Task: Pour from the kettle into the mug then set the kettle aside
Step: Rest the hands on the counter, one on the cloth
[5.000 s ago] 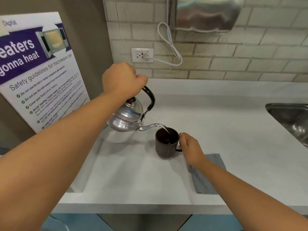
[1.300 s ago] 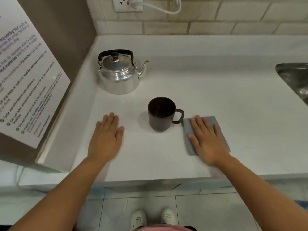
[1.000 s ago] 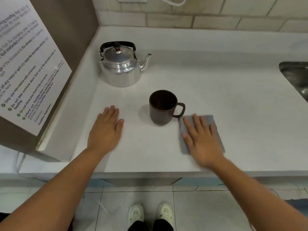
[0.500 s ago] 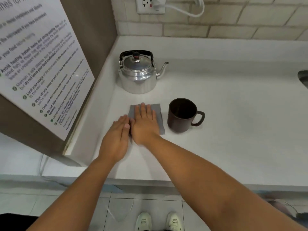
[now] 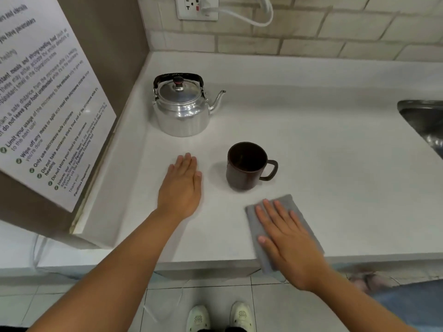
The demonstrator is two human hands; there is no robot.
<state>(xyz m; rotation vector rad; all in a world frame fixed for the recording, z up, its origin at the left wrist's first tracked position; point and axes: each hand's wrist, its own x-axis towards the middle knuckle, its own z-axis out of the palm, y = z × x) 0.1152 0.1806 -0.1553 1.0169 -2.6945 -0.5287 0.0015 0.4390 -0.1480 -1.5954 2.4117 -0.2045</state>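
Head view, from your left: a printed poster of microwave rules leans against the brown side wall, its lower corner close to the counter. Next comes the kettle, upright in the back left corner of the counter, handle up, lid on, spout pointing right; nothing touches it. Nearer you, your left hand lies flat, palm down, fingers straight and together, on bare counter and holding nothing, just left of the mug. That dark mug stands upright, handle to the right, well apart from the kettle; you cannot tell what is inside. Right of it and closer to the front edge, your right hand is spread flat on the grey cloth, pressing it to the counter, with 1 corner of the cloth hanging past the edge. At far right, part of the steel sink shows.
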